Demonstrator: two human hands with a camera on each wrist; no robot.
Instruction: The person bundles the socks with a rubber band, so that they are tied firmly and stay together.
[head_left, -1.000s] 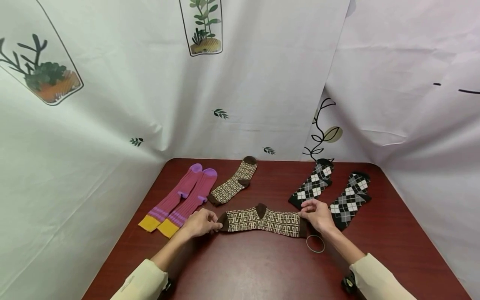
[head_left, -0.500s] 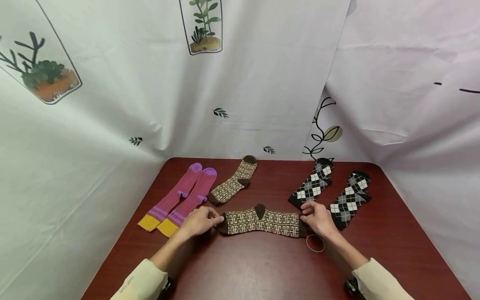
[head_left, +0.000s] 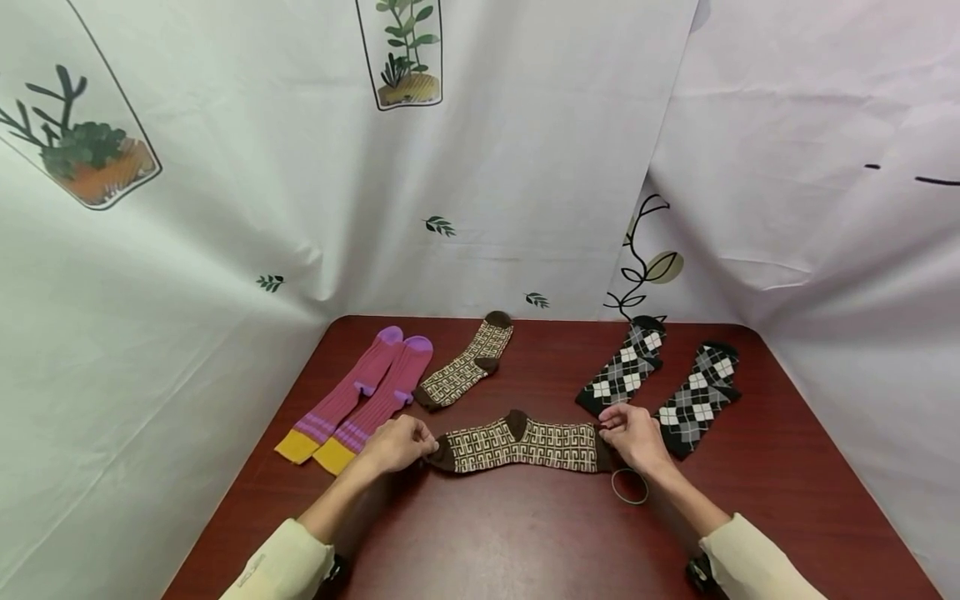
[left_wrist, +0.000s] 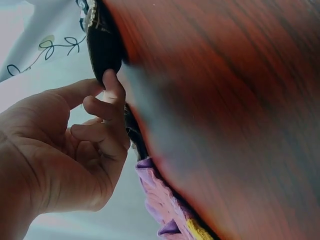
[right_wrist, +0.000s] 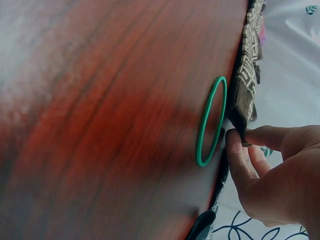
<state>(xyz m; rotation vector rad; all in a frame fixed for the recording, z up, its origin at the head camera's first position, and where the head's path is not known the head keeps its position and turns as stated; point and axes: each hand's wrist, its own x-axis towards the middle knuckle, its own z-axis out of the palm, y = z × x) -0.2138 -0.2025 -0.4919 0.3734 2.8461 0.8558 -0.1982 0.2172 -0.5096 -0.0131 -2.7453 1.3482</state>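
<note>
A brown and cream patterned sock (head_left: 517, 443) lies sideways across the middle of the table, its dark heel pointing away from me. My left hand (head_left: 399, 443) pinches the dark toe (left_wrist: 104, 55) between thumb and forefinger. At the other end my right hand (head_left: 633, 435) pinches a corner of the brown cuff (right_wrist: 242, 107). A green elastic band (head_left: 629, 502) lies on the table just below the right hand. The matching patterned sock (head_left: 468, 362) lies flat at a slant farther back.
Two pink socks (head_left: 375, 392) with yellow cuffs lie at the left, close to the left hand. Two black argyle socks (head_left: 626, 362) lie beyond and beside the right hand. A printed white curtain (head_left: 525, 167) rises behind the dark red table (head_left: 495, 542).
My left hand has shifted slightly left with the sock's toe, and the sock's toe end reaches a little farther left. The right hand has hardly moved.
</note>
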